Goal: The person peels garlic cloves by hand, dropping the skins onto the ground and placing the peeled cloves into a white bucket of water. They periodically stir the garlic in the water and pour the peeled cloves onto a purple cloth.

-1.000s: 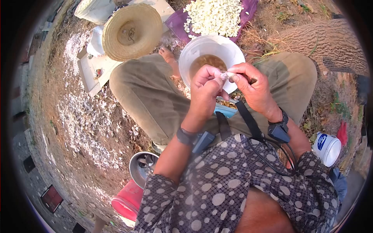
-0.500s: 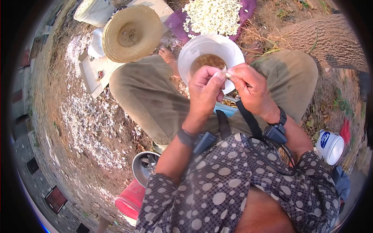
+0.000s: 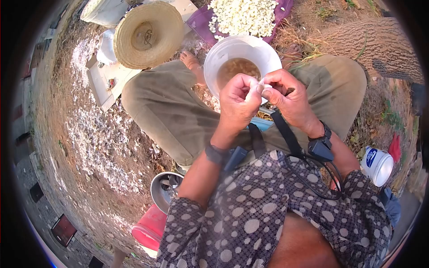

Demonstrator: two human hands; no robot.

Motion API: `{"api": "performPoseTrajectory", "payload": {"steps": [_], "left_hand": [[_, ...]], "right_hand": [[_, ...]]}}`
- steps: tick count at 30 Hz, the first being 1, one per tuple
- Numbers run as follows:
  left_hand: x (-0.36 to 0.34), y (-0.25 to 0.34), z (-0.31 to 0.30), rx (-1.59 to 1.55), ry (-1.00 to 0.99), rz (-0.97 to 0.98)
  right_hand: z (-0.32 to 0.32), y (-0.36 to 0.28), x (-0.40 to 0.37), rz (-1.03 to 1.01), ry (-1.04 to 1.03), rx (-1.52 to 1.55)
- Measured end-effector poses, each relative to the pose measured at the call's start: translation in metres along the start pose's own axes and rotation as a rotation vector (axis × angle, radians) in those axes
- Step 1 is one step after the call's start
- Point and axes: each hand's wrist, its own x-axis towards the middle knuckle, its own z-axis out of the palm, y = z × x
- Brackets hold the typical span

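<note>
My left hand [image 3: 239, 100] and my right hand [image 3: 289, 97] meet over the near rim of a white bucket [image 3: 209, 67]. Pinched between both sets of thumbs and forefingers is a small whitish garlic clove [image 3: 267, 86], mostly covered by the fingertips. Inside the bucket, brownish water [image 3: 239, 67] has pale cloves in it. Past the bucket, a heap of peeled garlic cloves [image 3: 243, 17] rests on a purple cloth [image 3: 199, 22].
A straw hat [image 3: 170, 33] lies at the left near a shallow tray [image 3: 99, 87] and white buckets. Papery skins [image 3: 103, 152] litter the ground. A metal bowl [image 3: 157, 190], a red bucket [image 3: 149, 225], a small white pail [image 3: 380, 167] and a tree trunk [image 3: 366, 44] surround me.
My fingers have shifted their pinch on the clove, and the right fingers are more curled. The whole view has moved slightly.
</note>
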Motion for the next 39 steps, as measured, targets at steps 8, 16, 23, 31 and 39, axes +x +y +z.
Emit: {"api": "performPoseTrajectory", "payload": {"steps": [8, 16, 23, 31, 39], "left_hand": [[0.005, 0.002, -0.006, -0.421, 0.021, -0.108], [0.01, 0.01, -0.03, -0.43, 0.158, 0.043], [0.014, 0.019, -0.064, -0.276, 0.431, 0.214], [0.047, 0.12, -0.157, -0.114, 0.615, 0.102], [0.023, 0.134, -0.146, 0.465, 0.802, 0.102]], "right_hand": [[-0.009, -0.007, 0.016, 0.249, -0.112, 0.469], [-0.021, -0.003, 0.025, 0.396, -0.164, 0.89], [-0.025, 0.004, 0.031, 0.417, -0.113, 0.938], [-0.067, -0.013, 0.135, 0.292, 0.17, 0.582], [-0.127, -0.056, 0.174, 0.07, 0.286, 0.287]]}}
